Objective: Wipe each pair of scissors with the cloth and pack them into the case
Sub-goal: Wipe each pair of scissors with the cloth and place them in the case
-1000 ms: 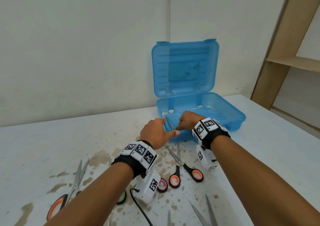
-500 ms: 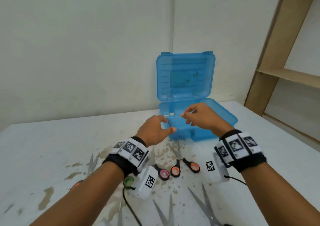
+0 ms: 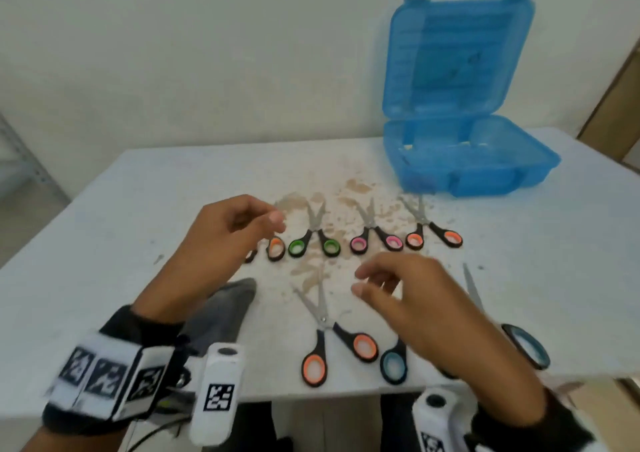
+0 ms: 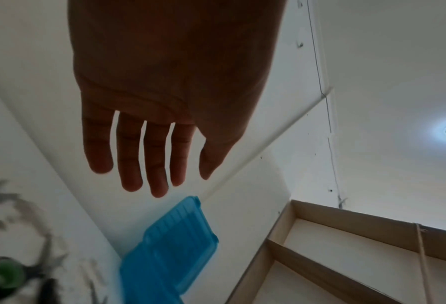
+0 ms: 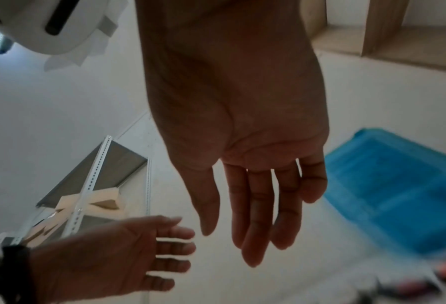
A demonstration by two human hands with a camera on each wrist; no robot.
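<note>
Both hands hover above the stained white surface (image 3: pixel 138 188) with fingers loosely spread and empty: the left hand (image 3: pixel 221 243) over the grey cloth (image 3: pixel 225 309), the right hand (image 3: pixel 426 306) over the nearest scissors (image 3: pixel 332 340). Beyond them lies a row of more scissors (image 3: pixel 374 233). Farthest right, the blue case (image 3: pixel 467 160) stands open.
</note>
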